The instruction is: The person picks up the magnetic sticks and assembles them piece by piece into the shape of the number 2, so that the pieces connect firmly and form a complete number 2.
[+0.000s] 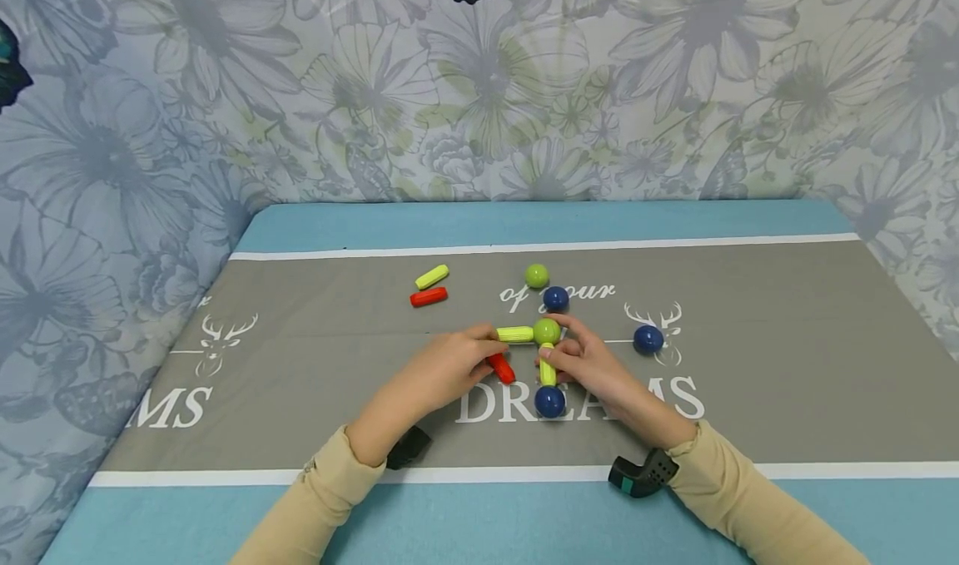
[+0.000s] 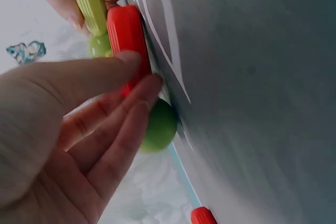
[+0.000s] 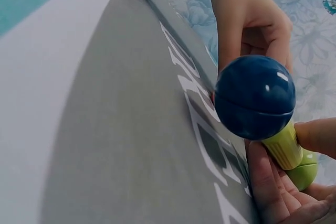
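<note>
With thumb and fingertips my left hand pinches a red ridged rod, which lies slantwise in the head view. My right hand pinches a yellow-green rod. This rod joins a green ball at its far end and a blue ball at its near end. A second yellow-green rod runs left from the same green ball towards my left fingers. Just beyond the left fingertips, another green ball shows in the left wrist view; the left hand hides it from the head camera.
A loose yellow-green rod and a red rod lie at the back left. Behind the joined pieces sit a green ball and a blue ball. Another blue ball is to the right, on the grey cloth.
</note>
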{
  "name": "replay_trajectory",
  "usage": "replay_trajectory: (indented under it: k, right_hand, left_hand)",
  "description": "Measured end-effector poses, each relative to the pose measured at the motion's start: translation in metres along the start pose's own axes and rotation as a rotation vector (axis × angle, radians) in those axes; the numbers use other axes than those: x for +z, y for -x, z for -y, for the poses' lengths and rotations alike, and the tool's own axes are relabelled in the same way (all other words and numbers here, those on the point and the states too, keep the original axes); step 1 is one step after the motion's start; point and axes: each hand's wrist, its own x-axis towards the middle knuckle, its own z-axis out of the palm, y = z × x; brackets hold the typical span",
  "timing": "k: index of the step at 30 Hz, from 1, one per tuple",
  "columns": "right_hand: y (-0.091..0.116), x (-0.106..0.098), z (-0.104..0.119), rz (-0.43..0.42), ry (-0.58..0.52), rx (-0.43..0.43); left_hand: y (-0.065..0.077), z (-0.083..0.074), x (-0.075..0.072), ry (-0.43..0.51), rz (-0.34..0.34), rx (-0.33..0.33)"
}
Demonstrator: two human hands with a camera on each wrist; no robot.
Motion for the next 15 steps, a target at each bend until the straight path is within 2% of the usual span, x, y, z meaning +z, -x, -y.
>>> replay_trajectory:
  k: [6, 15]
  right_hand:
    - [-0.0003, 0.0001, -0.0006, -0.003, -0.006, -0.006]
    - [-0.0005, 0.0007, -0.0006, -0.003, 0.005, -0.012]
  left_hand:
    - [-0.0036, -0.0065, -0.0005, -0.094, 0.01, 0.003]
    - [-0.0031, -0.0032, -0.0004, -0.108, -0.018, 0.024]
